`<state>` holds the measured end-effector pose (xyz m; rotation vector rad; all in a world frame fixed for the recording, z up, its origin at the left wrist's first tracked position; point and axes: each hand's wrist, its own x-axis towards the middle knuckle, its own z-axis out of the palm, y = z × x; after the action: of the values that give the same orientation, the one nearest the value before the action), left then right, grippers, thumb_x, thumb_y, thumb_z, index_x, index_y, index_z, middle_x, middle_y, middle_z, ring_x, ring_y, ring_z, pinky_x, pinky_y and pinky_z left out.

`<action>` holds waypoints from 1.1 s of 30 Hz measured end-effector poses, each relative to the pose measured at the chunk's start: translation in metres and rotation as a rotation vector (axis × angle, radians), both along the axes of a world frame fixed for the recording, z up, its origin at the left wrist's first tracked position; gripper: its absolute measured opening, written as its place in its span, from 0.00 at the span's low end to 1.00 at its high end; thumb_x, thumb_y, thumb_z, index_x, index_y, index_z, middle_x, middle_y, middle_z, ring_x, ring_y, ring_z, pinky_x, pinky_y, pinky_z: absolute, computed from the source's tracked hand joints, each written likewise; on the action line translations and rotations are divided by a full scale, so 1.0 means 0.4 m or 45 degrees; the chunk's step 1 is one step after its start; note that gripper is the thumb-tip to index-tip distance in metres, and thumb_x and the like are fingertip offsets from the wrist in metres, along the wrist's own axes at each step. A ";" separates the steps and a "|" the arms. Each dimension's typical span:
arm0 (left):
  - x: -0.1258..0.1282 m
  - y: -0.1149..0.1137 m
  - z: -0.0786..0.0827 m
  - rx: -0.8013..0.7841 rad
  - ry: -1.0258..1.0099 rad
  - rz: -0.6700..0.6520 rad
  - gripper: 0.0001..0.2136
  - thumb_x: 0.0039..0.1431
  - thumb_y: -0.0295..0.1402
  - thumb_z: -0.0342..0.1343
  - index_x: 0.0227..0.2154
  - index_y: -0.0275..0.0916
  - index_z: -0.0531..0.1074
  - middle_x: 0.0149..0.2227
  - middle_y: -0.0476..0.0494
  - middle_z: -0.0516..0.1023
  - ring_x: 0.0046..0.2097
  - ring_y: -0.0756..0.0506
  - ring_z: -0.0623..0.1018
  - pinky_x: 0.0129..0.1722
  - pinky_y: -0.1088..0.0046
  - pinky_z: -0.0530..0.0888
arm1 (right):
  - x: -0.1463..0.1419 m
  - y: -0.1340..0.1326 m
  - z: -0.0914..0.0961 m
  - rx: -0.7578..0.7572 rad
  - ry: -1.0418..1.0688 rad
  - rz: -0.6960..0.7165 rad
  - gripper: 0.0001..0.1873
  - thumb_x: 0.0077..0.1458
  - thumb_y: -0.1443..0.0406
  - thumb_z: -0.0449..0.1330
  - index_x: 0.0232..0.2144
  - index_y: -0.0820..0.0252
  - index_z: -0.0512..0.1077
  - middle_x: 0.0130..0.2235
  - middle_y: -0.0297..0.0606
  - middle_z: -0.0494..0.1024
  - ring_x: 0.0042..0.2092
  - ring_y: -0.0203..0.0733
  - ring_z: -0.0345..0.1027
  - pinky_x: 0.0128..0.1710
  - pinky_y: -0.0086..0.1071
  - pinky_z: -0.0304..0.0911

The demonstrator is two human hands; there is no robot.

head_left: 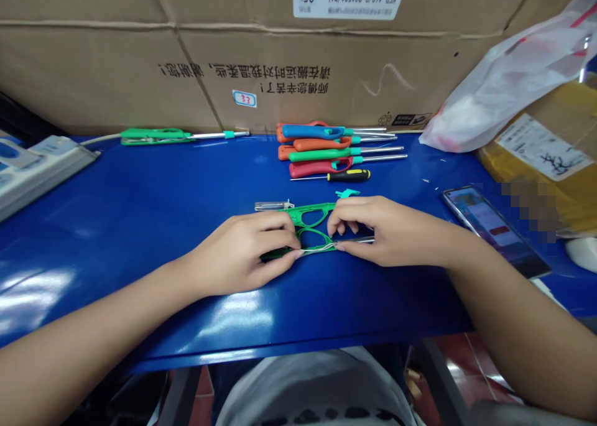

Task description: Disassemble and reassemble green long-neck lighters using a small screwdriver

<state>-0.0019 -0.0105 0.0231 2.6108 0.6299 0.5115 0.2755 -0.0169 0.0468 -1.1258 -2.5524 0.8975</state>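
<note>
An opened green stick lighter lies in two casing halves on the blue table. My left hand (pixel 247 249) is closed round the handle of the nearer half (pixel 321 231), its thumb and fingertip at a thin pale wire (pixel 318 250). At the other end of this half, my right hand (pixel 401 230) pinches near the base of the metal tube (pixel 366 240); its fingertips partly hide the joint. The farther casing half (pixel 303 214) lies just behind. Beyond my fingers are a clear fuel tank (pixel 269 206) and a small teal plastic part (pixel 347 193).
Several coloured stick lighters (pixel 321 155) lie stacked behind a black-and-yellow screwdriver (pixel 349 175). Another green lighter (pixel 153 135) is against the cardboard box (pixel 116 78). A power strip (pixel 41 165) stands left; a phone (pixel 494 230), plastic bag (pixel 494 96) and taped parcel (pixel 536 165) are right.
</note>
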 end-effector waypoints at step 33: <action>0.006 0.009 -0.021 -0.040 -0.161 0.024 0.04 0.69 0.28 0.57 0.39 0.35 0.77 0.35 0.48 0.80 0.35 0.52 0.78 0.38 0.78 0.72 | -0.010 -0.006 0.003 0.036 -0.118 0.193 0.11 0.61 0.65 0.64 0.46 0.57 0.78 0.34 0.31 0.76 0.35 0.34 0.68 0.34 0.29 0.58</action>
<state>0.0005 -0.0068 0.0148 2.5215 0.6168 0.6614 0.2715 -0.0191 0.0479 -0.9988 -2.7476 0.8587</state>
